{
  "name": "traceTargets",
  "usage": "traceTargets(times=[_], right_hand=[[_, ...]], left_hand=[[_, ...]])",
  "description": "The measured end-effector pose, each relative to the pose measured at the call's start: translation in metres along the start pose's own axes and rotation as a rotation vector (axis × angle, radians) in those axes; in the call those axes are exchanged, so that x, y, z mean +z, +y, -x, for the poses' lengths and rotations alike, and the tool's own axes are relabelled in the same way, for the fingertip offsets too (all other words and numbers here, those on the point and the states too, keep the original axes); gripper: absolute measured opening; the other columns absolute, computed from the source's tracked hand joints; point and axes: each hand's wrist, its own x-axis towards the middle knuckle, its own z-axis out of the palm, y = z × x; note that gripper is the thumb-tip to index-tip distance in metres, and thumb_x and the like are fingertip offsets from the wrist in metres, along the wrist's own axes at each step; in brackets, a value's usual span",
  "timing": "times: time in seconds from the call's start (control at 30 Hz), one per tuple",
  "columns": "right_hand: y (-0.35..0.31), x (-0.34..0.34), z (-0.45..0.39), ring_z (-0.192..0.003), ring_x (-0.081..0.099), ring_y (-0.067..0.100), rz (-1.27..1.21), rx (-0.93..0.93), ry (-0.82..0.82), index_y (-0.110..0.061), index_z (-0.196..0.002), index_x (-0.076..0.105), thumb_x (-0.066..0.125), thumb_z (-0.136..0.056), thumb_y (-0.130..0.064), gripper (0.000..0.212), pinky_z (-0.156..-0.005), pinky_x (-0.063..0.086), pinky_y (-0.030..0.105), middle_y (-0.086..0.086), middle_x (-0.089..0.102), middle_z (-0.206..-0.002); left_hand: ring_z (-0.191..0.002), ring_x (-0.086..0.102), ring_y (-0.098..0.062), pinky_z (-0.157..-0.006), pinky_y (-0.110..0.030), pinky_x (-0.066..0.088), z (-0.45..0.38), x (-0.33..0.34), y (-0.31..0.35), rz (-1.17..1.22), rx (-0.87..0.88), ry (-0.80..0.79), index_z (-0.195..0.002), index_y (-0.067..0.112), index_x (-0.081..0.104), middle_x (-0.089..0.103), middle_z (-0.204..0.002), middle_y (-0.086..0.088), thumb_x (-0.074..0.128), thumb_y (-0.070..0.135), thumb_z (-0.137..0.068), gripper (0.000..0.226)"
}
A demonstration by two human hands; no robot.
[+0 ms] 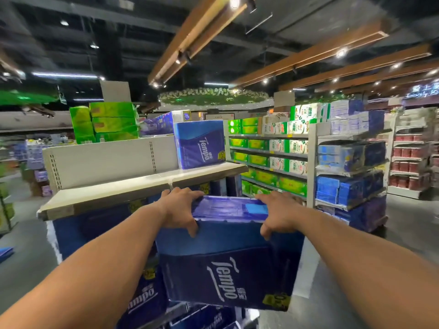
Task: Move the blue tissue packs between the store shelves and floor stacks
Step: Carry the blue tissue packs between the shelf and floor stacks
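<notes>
A large blue Tempo tissue pack (228, 264) hangs in the air in front of me, label facing me. My left hand (179, 208) grips its top left edge and my right hand (276, 210) grips its top right edge. Just beyond it runs the white top shelf (114, 188) of a low unit. One more blue Tempo pack (199, 143) stands upright at that shelf's right end. Further blue packs (142, 298) are stacked low under and in front of the shelf, partly hidden by my left arm.
Green packs (111, 122) are piled behind the shelf's white back panel. A taller shelving unit (311, 162) on the right holds green, white and blue packs. An aisle of grey floor (408, 224) runs between the units. Red goods fill the far right shelves.
</notes>
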Motion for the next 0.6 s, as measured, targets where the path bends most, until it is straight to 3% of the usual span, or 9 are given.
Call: traceTargets(times=[0.17,0.23,0.43,0.6], right_hand=[[0.034,-0.027,-0.086,-0.131,0.034,0.031,0.017,-0.095,0.019,-0.038,-0.153,0.024,0.079,-0.048,-0.057,0.120,-0.104,0.035,0.051,0.002,0.038,-0.146],[0.044,-0.050,-0.119,-0.130,0.037,0.032,0.049,-0.149,0.065,-0.037,-0.153,0.025,0.079,-0.045,-0.057,0.122,-0.103,0.038,0.050,0.003,0.038,-0.146],[0.050,-0.144,-0.215,-0.132,0.033,0.037,0.148,-0.313,0.373,-0.037,-0.154,0.024,0.086,-0.051,-0.054,0.121,-0.101,0.035,0.049,0.008,0.038,-0.146],[0.033,-0.174,-0.283,-0.134,0.033,0.037,0.150,-0.415,0.650,-0.036,-0.153,0.025,0.082,-0.049,-0.057,0.120,-0.113,0.026,0.053,0.008,0.037,-0.146]], left_hand=[[-0.105,0.047,-0.018,-0.089,-0.043,0.039,-0.070,-0.017,-0.002,0.014,-0.053,0.058,-0.137,0.041,0.047,0.058,-0.122,0.010,0.071,0.068,-0.032,0.111],[-0.112,0.050,-0.023,-0.095,-0.044,0.041,-0.095,-0.032,-0.003,-0.019,-0.081,0.110,-0.141,0.038,0.048,0.059,-0.129,0.005,0.067,0.070,-0.028,0.119],[-0.122,0.045,-0.032,-0.100,-0.045,0.037,-0.154,-0.098,-0.010,-0.139,-0.230,0.435,-0.148,0.035,0.043,0.055,-0.138,-0.002,0.059,0.073,-0.023,0.131],[-0.118,0.044,-0.033,-0.104,-0.051,0.031,-0.183,-0.128,-0.039,-0.316,-0.276,0.715,-0.145,0.034,0.040,0.055,-0.133,-0.004,0.065,0.068,-0.038,0.116]])
